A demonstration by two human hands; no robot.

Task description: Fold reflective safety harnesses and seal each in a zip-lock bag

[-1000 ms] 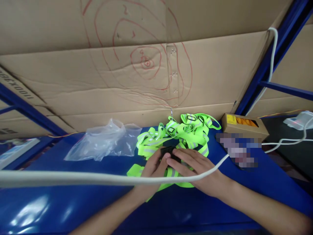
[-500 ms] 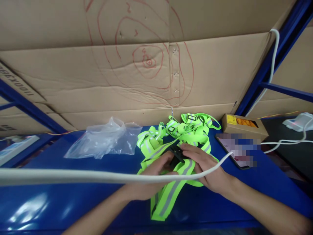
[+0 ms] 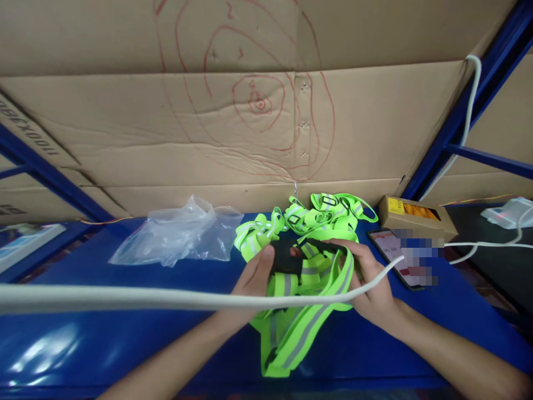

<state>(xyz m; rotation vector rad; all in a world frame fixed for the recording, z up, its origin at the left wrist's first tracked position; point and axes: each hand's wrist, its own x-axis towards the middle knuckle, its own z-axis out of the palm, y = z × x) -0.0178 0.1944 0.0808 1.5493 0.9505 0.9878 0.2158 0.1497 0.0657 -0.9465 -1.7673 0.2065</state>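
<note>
Both hands hold a neon-green reflective strap vest above the blue shelf. My left hand pinches its black patch between thumb and fingers. My right hand grips the straps from the right side, fingers curled round them. Loose ends of the vest hang down toward the shelf's front edge. A pile of more green reflective straps lies just behind the hands.
A crumpled clear plastic bag lies to the left. A phone and a small cardboard box sit to the right. A white cable crosses in front of the hands. Cardboard sheets wall the back.
The hands have lifted the vest off the shelf and turned it, so the straps now hang lower toward the front. The left hand moved up onto the black patch.
</note>
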